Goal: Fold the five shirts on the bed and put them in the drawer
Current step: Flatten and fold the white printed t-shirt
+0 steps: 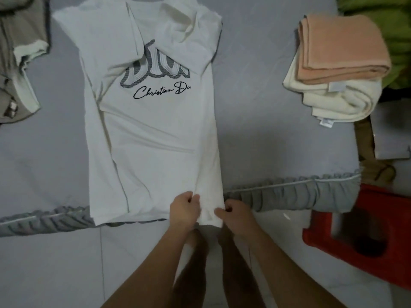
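One bed (255, 112), grey sheet, ruffled grey skirt along the near edge; it fills most of the view and runs out of frame left, right and top.

Shirts, four countable. One white shirt (153, 134) lies flat at the middle of the bed, hem hanging just past the near edge. Both long sides are folded inward, the right side covering the end of the printed lettering; the collar is cut off by the top of the frame. One grey shirt with pale trim (22, 63) lies loose at the far left, mostly cut off. Two folded shirts stacked at the right of the bed: one peach folded shirt (340, 47) on top of one cream folded shirt (340, 101). A fifth cannot be made out.

One red stool (355, 230) on the floor at lower right, partly out of frame. Green fabric (378, 14) at the top right corner, kind unclear.

Two hands, both at the white shirt's bottom right corner. Left hand (183, 211): fingers curled, thumb and fingertips pinching the hem. Right hand (234, 213): fingers bent, pinching the folded edge just beside it. Hands close, not touching. Legs below partly hidden by the forearms.
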The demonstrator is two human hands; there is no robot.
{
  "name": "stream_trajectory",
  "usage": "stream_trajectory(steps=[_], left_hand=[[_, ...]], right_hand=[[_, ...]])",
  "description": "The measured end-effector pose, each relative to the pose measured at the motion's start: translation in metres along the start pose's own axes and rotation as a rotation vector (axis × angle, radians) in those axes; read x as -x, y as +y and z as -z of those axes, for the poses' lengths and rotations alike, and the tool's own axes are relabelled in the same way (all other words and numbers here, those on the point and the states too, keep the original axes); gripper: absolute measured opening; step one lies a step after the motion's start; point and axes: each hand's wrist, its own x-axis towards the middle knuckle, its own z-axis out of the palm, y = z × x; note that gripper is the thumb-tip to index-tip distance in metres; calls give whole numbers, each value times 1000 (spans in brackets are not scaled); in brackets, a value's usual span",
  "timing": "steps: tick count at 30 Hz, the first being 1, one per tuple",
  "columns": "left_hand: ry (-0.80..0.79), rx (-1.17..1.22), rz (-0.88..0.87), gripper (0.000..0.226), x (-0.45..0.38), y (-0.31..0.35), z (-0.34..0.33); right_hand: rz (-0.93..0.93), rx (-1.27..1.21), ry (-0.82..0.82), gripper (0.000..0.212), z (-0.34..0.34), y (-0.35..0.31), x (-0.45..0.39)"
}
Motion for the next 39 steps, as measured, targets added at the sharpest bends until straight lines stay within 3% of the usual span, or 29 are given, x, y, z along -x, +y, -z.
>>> stream_trajectory(steps=[3,10,14,16,19,23,26,28,33,37,39], left_hand=[[-16,1,-5,32,-5,7,0],[114,150,-183,35,-38,70,0],[240,390,-14,20,-65,76,13],[270,334,57,15,-66,64,22],[216,184,24,16,-55,51,26],[29,18,0,25,-31,36,11],[-98,-52,7,20,-17,25,0],[-92,-56,20,19,-11,12,0],[154,115,61,12,-2,-27,38],[549,403,102,9,-11,-60,95],[613,226,40,25,-21,-81,122]], right_hand=[[-14,38,-30,31,6,0,-6],[-19,169,-26,30,16,2,-13],[0,195,-6,32,13,2,-15],[-1,194,-13,33,14,1,-17],[0,185,-24,36,16,-3,-15],[-12,58,-52,37,16,-4,-10],[-24,-112,-125,22,13,-7,-7],[-39,-164,-141,19,9,-7,-6],[-26,-232,-81,12,-2,0,-7],[-49,-318,25,19,-10,9,-9],[-62,-381,86,19,-15,11,-7]])
